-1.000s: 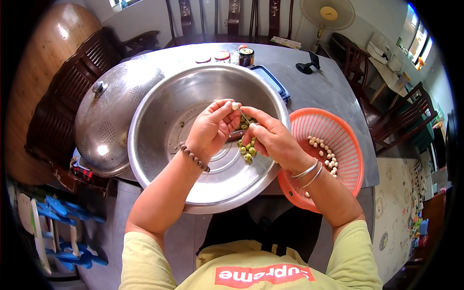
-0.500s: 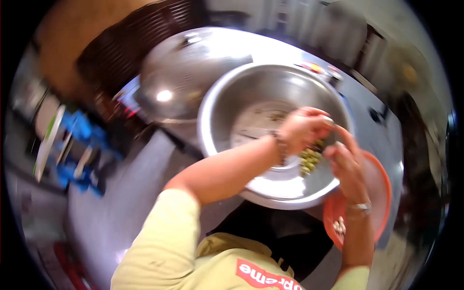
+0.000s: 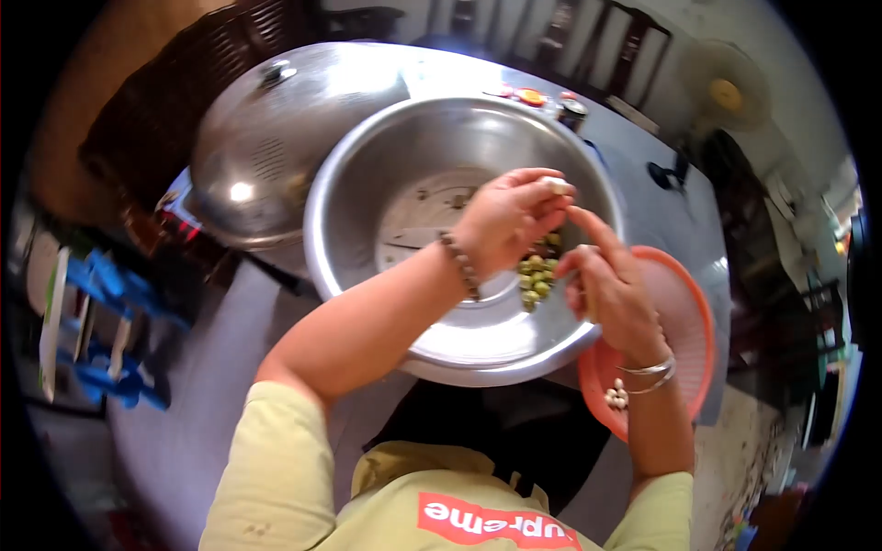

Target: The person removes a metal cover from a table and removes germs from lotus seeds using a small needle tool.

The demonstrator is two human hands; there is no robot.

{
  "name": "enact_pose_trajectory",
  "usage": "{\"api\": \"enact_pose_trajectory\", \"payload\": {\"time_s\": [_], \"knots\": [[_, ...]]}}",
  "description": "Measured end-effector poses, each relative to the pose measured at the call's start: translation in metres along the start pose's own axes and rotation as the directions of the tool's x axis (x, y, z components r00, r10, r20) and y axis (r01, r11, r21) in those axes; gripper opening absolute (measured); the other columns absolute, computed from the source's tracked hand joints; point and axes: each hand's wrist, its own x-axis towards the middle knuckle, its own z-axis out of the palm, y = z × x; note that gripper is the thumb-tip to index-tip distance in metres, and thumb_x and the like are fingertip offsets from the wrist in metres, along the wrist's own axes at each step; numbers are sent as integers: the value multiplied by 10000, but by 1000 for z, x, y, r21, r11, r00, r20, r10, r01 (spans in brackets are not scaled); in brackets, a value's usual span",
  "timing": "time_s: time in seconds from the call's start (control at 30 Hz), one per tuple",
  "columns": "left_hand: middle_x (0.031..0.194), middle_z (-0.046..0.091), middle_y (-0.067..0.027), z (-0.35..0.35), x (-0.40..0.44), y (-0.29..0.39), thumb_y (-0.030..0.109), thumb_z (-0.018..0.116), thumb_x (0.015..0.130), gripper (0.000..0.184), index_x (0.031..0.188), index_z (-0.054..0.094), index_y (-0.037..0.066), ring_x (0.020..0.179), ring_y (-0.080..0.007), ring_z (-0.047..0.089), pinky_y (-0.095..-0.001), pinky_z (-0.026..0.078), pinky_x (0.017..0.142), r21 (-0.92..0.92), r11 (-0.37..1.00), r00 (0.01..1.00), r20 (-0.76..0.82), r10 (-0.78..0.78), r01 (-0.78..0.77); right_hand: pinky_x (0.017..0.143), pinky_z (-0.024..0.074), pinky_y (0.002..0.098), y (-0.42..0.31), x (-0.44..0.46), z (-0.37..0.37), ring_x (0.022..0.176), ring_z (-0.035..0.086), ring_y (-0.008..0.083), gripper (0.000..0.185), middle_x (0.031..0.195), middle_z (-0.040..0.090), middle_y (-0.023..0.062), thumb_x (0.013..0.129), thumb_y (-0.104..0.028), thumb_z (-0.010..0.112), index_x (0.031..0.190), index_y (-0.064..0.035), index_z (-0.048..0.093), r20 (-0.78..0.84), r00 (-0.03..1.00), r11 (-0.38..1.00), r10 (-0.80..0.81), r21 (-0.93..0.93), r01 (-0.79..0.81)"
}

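Left hand (image 3: 507, 219) pinches seed (image 3: 557, 185), long axis unclear.

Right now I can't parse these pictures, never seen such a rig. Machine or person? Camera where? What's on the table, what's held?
No machine: these are a person's two bare hands. The one camera is worn on their head, looking forward and down. The grey table bears a big metal bowl with green pieces inside, and a domed metal lid to its left. At right is an orange basket with white pieces in it. The left hand pinches a small white piece. The right hand is close by; whether it grips anything, I can't tell.
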Motion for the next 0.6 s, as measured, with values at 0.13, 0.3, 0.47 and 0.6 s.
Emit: {"api": "enact_pose_trajectory", "payload": {"time_s": [0.13, 0.3, 0.47, 0.6], "knots": [[970, 585, -152, 2, -3, 2, 34, 505, 857, 174, 1028, 490, 3, 845, -185, 591, -274, 506, 775, -18, 1000, 1000, 11, -3, 3, 379, 347, 175, -4, -2, 1, 432, 430, 40, 426, 704, 548, 44, 899, -111, 364, 1310, -32, 284, 24, 999, 1000, 26, -14, -26], [970, 582, -147, 4, -4, 2, 49, 508, 861, 165, 1017, 495, -1, 838, -176, 588, -272, 506, 770, 2, 1000, 1000, 4, -22, 22, 368, 326, 173, -5, -5, -2, 410, 408, 37, 418, 658, 541, 37, 899, -111, 357, 1302, -19, 291, -9, 1000, 999, 20, -34, -20], [930, 590, -120, 4, -4, 0, 92, 520, 866, 126, 954, 529, 3, 835, -163, 582, -264, 504, 763, 43, 998, 999, -14, -42, 43, 358, 309, 173, -9, -6, -1, 384, 376, 33, 413, 623, 536, 34, 904, -118, 354, 1300, -20, 295, 19, 999, 999, 43, -32, -42], [901, 596, -103, 2, -4, -2, 104, 518, 870, 115, 926, 542, 7, 826, -155, 583, -260, 504, 757, 39, 998, 998, -14, -54, 55, 356, 304, 171, -7, -5, -2, 384, 372, 32, 409, 625, 536, 33, 906, -119, 349, 1301, -24, 298, 23, 999, 999, 40, -5, -40]]}}
